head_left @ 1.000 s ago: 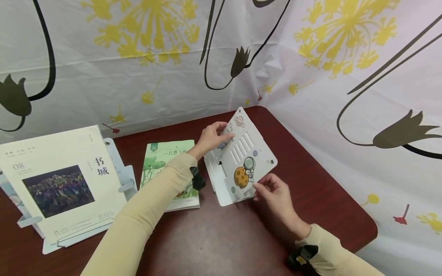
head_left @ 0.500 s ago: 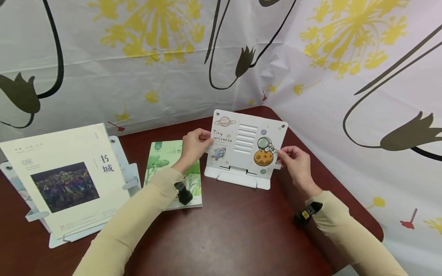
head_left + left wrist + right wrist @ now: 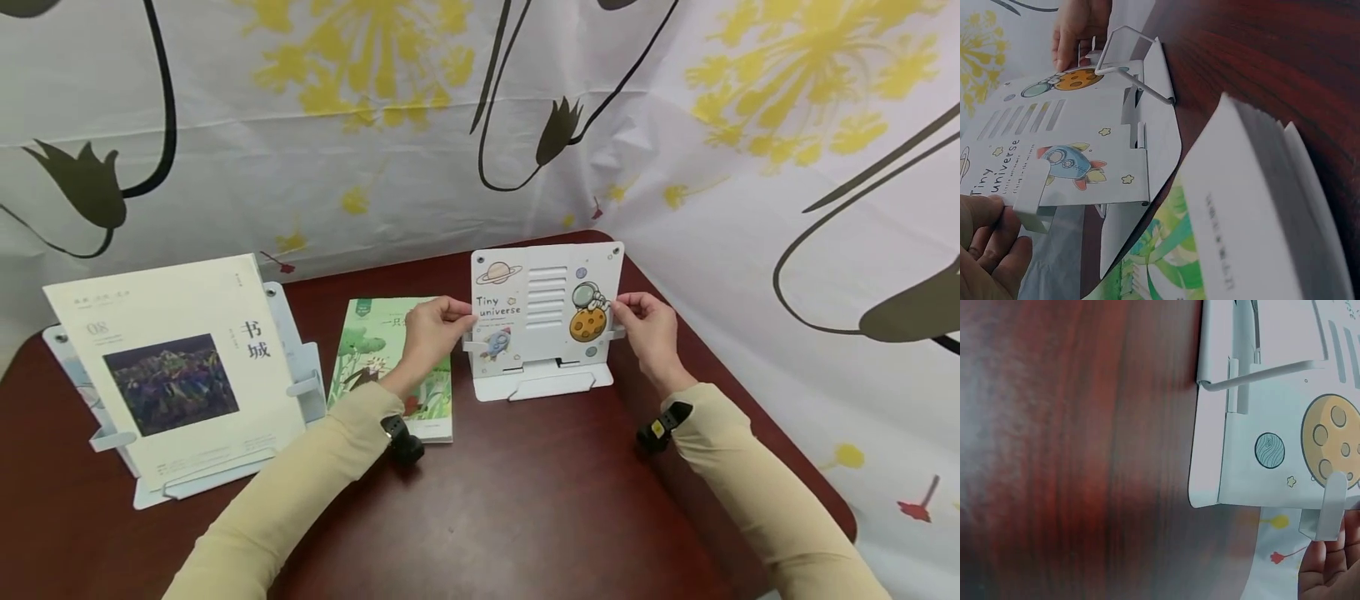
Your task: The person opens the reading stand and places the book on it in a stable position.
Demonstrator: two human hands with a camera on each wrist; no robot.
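A white book stand with space drawings and the words "Tiny universe" stands on the table, its panel tilted back and facing me. My left hand pinches the panel's left edge, just above a side clip. At the right edge my right hand pinches the panel between thumb and fingers, close to the other side clip. A wire page holder runs along the stand's front lip. Part of each hand's fingers is hidden behind the panel.
Left of the stand lies a green-covered book, partly under my left forearm. Further left, a second stand holds a cream book upright. A patterned cloth hangs behind the dark red table.
The stand has turned from an angled position to face me, and its panel now leans back upright. My right hand has moved up along its right edge; my left hand has shifted to its left edge.
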